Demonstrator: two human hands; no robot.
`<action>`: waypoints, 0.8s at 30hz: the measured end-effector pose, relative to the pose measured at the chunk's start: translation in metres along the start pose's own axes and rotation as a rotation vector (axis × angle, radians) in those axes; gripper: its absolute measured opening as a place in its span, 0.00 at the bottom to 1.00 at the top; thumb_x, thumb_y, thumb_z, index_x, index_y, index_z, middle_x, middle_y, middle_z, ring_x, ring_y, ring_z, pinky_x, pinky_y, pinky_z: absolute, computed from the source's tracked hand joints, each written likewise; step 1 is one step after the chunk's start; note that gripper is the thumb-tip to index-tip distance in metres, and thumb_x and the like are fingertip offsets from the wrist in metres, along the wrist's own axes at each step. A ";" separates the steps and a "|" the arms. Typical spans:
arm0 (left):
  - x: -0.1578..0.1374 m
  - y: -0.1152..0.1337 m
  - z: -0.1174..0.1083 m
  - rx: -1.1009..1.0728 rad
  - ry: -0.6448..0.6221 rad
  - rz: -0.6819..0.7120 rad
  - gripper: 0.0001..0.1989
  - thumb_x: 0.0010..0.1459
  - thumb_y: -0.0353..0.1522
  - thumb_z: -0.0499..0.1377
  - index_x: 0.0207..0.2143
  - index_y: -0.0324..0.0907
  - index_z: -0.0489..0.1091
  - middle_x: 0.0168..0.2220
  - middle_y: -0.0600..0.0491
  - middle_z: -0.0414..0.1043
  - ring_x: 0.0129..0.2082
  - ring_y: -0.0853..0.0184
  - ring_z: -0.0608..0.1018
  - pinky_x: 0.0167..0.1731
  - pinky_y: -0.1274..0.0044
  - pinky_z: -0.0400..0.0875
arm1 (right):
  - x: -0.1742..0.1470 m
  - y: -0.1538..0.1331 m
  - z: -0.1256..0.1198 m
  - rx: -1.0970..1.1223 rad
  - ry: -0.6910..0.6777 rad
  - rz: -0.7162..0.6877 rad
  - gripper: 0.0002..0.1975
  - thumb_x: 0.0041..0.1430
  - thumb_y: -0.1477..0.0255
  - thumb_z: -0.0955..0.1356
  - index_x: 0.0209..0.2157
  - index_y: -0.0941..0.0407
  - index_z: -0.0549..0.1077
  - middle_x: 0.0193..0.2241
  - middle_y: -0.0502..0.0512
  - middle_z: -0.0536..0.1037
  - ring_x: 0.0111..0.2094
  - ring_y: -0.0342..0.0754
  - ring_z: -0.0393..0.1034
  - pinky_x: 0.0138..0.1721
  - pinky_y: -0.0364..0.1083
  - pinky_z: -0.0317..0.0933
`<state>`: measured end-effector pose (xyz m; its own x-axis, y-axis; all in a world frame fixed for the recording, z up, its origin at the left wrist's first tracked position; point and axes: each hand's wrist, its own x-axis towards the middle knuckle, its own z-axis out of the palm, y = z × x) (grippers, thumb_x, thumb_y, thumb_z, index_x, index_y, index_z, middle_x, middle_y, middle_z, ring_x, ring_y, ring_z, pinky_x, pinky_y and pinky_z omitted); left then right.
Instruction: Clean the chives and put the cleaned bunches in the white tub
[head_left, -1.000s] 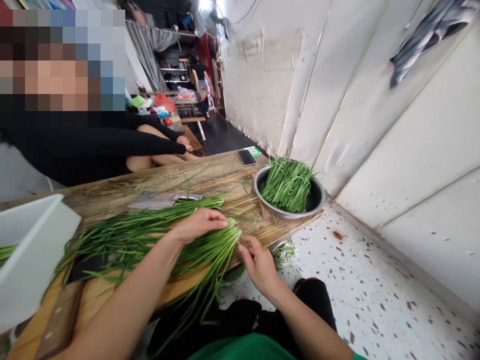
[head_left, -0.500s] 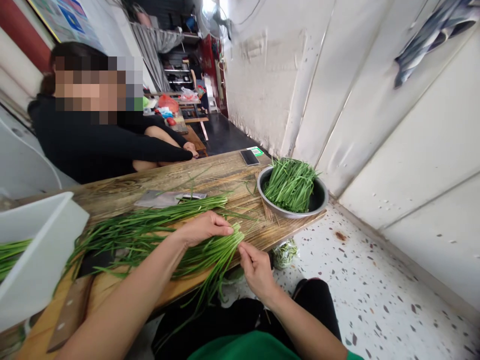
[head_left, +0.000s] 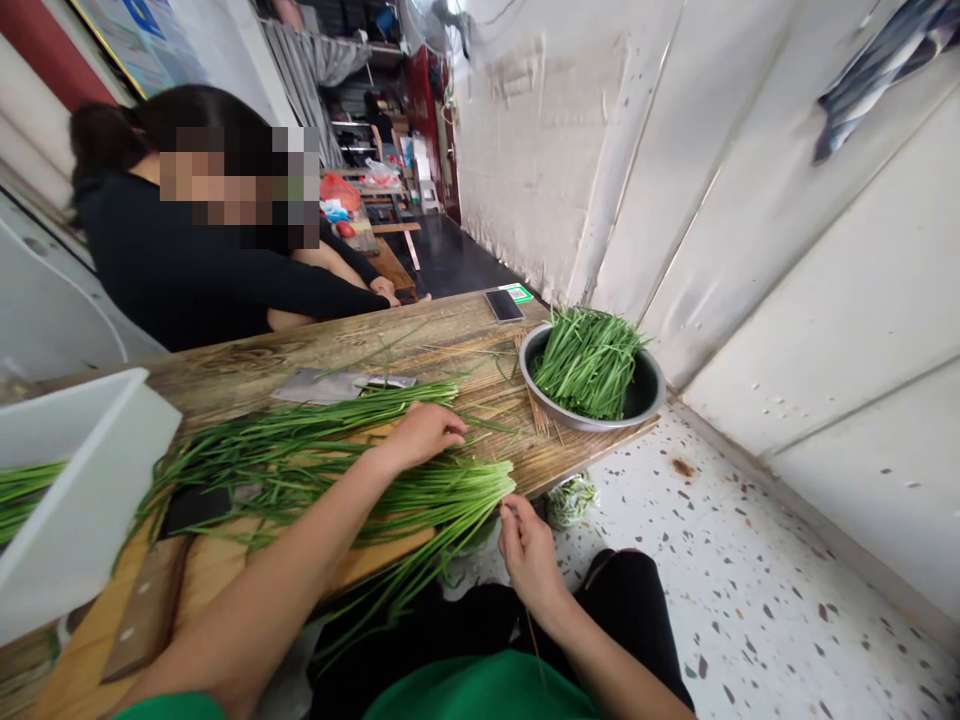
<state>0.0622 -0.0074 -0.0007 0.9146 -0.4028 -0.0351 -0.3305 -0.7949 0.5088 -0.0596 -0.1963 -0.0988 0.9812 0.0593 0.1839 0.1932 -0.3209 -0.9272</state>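
My right hand [head_left: 529, 550] pinches a thin wooden skewer [head_left: 538, 655], whose lower length shows below the palm. Against its fingertips lie the pale cut ends of a fanned bunch of green chives [head_left: 450, 500], leaves trailing over the table's near edge. Whether the skewer pierces them is hidden. My left hand [head_left: 420, 437] rests above the chives, its fingers curled together near a loose stalk; what lies between them cannot be made out. Behind it spreads a second pile of chives [head_left: 300, 425]. A wooden-handled knife [head_left: 146, 610] has its dark blade partly under the leaves.
A metal bowl [head_left: 592, 422] of chives stands at the table's right end, beside loose skewers [head_left: 536, 410] and a phone [head_left: 504, 306]. A cleaver [head_left: 319, 386] lies behind the pile. A white bin [head_left: 90, 480] is at left. A person in black [head_left: 187, 270] sits across the table.
My left hand has left the bunch's cut ends and moved back over the chives. My right hand and the bunch have shifted slightly right. The seated person's head has lowered.
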 end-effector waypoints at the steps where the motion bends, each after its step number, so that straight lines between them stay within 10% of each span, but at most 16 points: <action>1: 0.003 -0.001 0.008 0.060 0.000 0.003 0.10 0.45 0.39 0.58 0.28 0.43 0.75 0.31 0.51 0.75 0.35 0.63 0.72 0.41 0.74 0.56 | -0.002 0.002 0.001 0.001 -0.002 0.006 0.14 0.61 0.67 0.55 0.36 0.59 0.66 0.13 0.43 0.59 0.14 0.39 0.54 0.16 0.37 0.50; 13: 0.022 0.016 0.038 0.204 0.081 -0.092 0.07 0.47 0.32 0.55 0.23 0.41 0.71 0.27 0.51 0.73 0.32 0.64 0.70 0.37 0.72 0.51 | 0.019 -0.005 -0.010 -0.200 -0.005 -0.038 0.12 0.58 0.70 0.56 0.35 0.59 0.67 0.15 0.46 0.66 0.16 0.41 0.60 0.19 0.38 0.51; 24: 0.014 0.006 0.042 -0.386 0.048 -0.143 0.15 0.45 0.38 0.57 0.31 0.37 0.74 0.33 0.50 0.75 0.34 0.64 0.74 0.38 0.76 0.64 | 0.027 0.002 -0.008 -0.157 0.043 -0.073 0.13 0.58 0.74 0.57 0.40 0.57 0.71 0.32 0.54 0.77 0.31 0.44 0.72 0.35 0.41 0.63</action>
<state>0.0633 -0.0368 -0.0348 0.9577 -0.2722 -0.0933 -0.0963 -0.6087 0.7875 -0.0328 -0.2025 -0.0927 0.9627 0.0490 0.2659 0.2580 -0.4612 -0.8490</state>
